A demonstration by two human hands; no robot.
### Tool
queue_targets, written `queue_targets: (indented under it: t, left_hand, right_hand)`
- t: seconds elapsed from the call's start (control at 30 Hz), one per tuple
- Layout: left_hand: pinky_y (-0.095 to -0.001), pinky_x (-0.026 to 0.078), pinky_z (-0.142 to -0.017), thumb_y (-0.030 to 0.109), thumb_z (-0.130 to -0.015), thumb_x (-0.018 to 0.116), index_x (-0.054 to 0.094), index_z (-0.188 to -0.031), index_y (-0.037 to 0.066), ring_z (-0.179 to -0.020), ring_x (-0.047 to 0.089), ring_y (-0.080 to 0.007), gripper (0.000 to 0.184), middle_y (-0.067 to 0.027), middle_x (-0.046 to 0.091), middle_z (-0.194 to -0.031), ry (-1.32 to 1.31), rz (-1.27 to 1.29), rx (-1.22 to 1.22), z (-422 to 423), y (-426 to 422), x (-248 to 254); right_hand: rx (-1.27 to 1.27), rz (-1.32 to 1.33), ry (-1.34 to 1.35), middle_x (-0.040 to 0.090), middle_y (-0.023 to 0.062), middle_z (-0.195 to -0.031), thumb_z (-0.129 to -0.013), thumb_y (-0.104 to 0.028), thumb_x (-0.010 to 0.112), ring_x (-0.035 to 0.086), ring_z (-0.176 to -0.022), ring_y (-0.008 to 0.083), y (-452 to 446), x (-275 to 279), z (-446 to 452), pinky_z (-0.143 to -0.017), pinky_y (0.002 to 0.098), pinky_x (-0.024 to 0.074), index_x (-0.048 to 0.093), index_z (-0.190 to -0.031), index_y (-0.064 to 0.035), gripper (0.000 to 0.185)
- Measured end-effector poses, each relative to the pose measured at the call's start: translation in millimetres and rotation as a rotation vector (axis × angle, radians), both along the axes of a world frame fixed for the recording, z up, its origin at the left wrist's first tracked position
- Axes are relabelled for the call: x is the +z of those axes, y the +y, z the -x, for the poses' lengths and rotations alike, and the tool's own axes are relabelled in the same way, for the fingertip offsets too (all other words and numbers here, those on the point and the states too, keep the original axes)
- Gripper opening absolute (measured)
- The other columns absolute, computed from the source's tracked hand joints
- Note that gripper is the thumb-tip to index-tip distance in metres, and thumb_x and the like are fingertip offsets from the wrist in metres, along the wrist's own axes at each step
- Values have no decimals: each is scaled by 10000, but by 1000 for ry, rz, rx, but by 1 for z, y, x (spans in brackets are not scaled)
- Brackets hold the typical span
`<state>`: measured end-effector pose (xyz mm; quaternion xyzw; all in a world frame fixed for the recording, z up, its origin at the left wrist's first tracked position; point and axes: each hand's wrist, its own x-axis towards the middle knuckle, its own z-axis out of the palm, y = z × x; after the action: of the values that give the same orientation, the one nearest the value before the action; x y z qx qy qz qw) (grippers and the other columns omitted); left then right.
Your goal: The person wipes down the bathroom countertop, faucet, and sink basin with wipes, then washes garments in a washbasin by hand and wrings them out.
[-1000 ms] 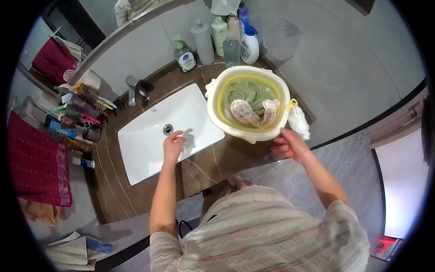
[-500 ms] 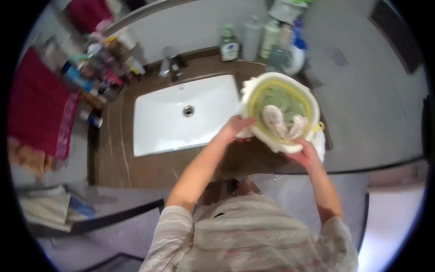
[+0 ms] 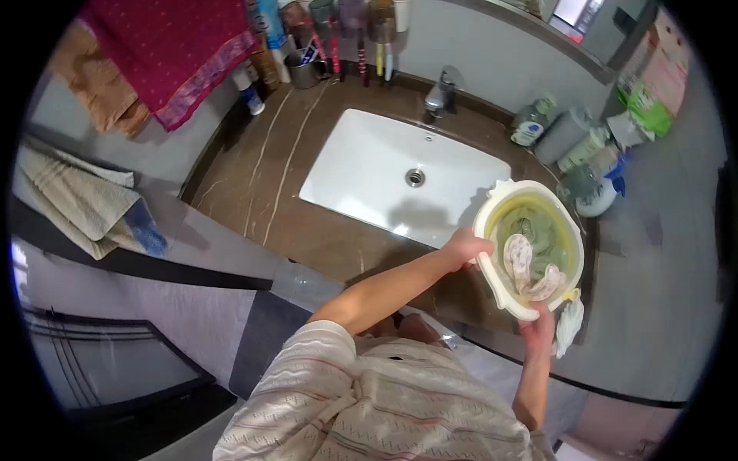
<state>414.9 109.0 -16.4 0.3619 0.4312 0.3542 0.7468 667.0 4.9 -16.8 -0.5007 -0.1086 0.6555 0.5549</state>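
Observation:
Between my two hands is a white-rimmed wash basin (image 3: 494, 283) with a yellow-green inner wall, held over the right end of the counter and partly over the sink's corner. My left hand (image 3: 469, 247) is closed on its left rim. At the near rim, my right hand (image 3: 538, 329) grips the basin, its fingers partly hidden underneath. Inside lie a green cloth (image 3: 542, 234) and a pale, pink-patterned curved item (image 3: 520, 253) whose kind I cannot make out. A white crumpled cloth (image 3: 569, 326) hangs beside the right hand, near a yellow tab on the basin.
The white sink (image 3: 361, 177) sits in a brown marbled counter (image 3: 254, 192), with a faucet (image 3: 440, 96) behind it. Bottles (image 3: 530, 123) line the back right. Toothbrushes and a metal cup (image 3: 302, 69) stand at back left. A red towel (image 3: 177, 61) and a beige towel (image 3: 84, 200) hang left.
My view has turned to the left, so the sink and basin appear further right and lower. Both hands still hold the basin.

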Motion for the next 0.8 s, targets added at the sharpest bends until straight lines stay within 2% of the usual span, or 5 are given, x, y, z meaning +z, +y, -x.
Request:
queue_targets:
  t: [0.1, 0.3, 0.5, 0.63, 0.8]
  left_hand:
    - [-252, 342, -353, 151, -645, 610, 609, -670, -20, -391, 466, -116, 173, -73, 553, -543, -81, -139, 126, 60, -10, -2]
    - [-249, 328, -354, 139, -644, 644, 613, -742, -26, -415, 465, -111, 194, -47, 551, -573, 14, -18, 460, 162, -22, -5]
    - [-240, 337, -355, 102, -648, 666, 610, -740, -19, -425, 488, -107, 163, -51, 557, -576, 132, -17, 718, 271, -28, -1]
    - [-236, 345, -360, 87, -636, 669, 600, -727, -5, -429, 506, -116, 147, -61, 580, -605, 141, 32, 891, 330, -30, 0]
    - [-248, 364, -354, 72, -653, 654, 564, -870, -2, -530, 559, -135, 246, -64, 601, -722, 117, 46, 986, 393, -26, -16]
  right_hand:
    - [61, -17, -33, 563, 184, -1102, -719, 21, 527, 624, -913, 294, 19, 8, 55, -717, 370, 559, 432, -1190, 54, 482]
    - [319, -56, 41, 568, 150, -1105, -714, 53, 522, 601, -963, 265, 64, 8, 155, -821, 361, 513, 435, -1206, 40, 500]
    - [546, -116, 69, 552, 144, -1115, -693, 39, 539, 586, -972, 265, 118, -8, 268, -804, 366, 506, 410, -1223, 32, 545]
    - [690, -115, 92, 542, 140, -1107, -684, 13, 555, 582, -967, 285, 147, -18, 337, -814, 432, 509, 399, -1234, -4, 572]
    - [768, -78, 10, 532, 146, -1119, -795, -47, 578, 580, -979, 298, 168, -6, 405, -794, 471, 531, 412, -1217, -19, 455]
